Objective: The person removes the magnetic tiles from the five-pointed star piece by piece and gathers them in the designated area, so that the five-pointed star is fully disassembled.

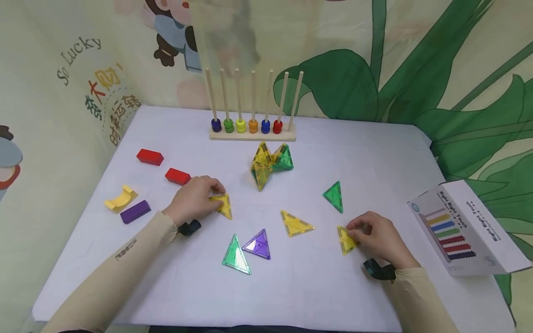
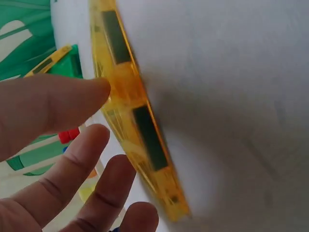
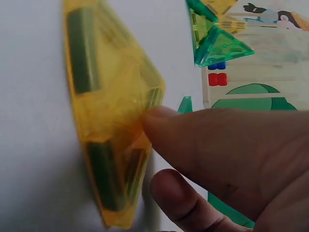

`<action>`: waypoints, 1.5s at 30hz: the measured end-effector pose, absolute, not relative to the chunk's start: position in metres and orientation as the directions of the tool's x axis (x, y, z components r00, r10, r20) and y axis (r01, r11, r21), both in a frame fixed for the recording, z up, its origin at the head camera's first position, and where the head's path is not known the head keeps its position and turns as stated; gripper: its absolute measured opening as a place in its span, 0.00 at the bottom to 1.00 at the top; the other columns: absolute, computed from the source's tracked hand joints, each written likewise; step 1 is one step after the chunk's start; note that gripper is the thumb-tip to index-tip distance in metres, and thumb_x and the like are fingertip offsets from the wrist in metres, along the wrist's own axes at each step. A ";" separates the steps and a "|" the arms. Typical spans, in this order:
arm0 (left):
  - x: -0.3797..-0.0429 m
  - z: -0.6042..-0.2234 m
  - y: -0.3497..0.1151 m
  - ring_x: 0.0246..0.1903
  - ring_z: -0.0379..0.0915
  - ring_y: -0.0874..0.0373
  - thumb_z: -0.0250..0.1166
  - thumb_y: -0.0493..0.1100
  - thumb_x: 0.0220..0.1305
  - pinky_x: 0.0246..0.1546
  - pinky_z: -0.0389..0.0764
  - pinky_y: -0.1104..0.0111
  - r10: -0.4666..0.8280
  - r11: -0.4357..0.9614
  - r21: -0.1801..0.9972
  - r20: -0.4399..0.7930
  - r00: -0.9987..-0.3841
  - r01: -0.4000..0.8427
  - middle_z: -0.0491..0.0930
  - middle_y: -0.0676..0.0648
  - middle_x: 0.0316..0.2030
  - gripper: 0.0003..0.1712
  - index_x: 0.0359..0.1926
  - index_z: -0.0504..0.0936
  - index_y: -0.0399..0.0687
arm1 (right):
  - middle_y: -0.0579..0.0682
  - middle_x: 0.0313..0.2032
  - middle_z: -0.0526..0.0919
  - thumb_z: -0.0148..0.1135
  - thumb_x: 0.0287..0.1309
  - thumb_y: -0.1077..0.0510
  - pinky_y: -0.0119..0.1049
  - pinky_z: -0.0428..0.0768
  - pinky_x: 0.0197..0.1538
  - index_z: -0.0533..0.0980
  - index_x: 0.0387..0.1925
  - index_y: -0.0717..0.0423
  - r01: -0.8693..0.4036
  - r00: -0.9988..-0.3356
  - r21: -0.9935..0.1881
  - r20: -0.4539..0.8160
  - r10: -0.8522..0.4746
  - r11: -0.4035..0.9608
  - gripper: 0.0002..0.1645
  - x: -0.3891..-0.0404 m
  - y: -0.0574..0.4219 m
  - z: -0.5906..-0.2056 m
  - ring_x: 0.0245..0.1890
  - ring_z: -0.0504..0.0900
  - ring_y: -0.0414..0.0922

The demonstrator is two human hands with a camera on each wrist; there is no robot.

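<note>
From the head camera I see the whole white table (image 1: 291,286); the wrist cameras give me only close edges. Nearest me, a translucent green triangular tile (image 1: 236,255) and a translucent purple triangular tile (image 1: 258,244) lie just beside each other. At about four o'clock from them my right hand (image 1: 376,238) curls its fingers over a translucent yellow triangular magnetic tile (image 1: 346,240); the right wrist view shows what the head view hides, a fingertip (image 3: 159,121) pressed on that tile's edge (image 3: 106,111) as it lies on the table. At ten o'clock from the purple tile my left hand (image 1: 195,199) rests on a second yellow translucent triangular tile (image 1: 223,205); the left wrist view shows that tile (image 2: 130,111) seen edge-on, one finger (image 2: 91,94) touching its rim, the others loosely spread beneath. Between the hands lies a third yellow tile (image 1: 294,224), with a loose green tile (image 1: 335,196) past it. Farther, at twelve o'clock, a cluster of joined yellow and green tiles (image 1: 268,164) stands before a wooden peg rack with coloured rings (image 1: 251,125).
</note>
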State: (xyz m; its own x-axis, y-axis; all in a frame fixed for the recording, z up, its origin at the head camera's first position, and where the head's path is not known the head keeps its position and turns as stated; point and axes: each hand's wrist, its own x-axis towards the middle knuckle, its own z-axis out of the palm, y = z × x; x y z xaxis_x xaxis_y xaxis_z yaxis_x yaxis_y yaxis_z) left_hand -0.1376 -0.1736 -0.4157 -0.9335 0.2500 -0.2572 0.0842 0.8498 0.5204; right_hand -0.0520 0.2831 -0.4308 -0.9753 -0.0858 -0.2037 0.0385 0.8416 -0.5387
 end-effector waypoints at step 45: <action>-0.226 -0.419 -0.122 0.44 0.83 0.51 0.68 0.44 0.71 0.51 0.81 0.59 0.434 0.652 0.724 -0.112 -0.894 0.225 0.89 0.43 0.43 0.11 0.49 0.87 0.43 | 0.46 0.36 0.86 0.77 0.55 0.38 0.37 0.77 0.36 0.79 0.58 0.52 0.075 -0.979 -0.627 -0.193 -0.061 0.776 0.36 -0.154 0.087 -0.421 0.34 0.81 0.45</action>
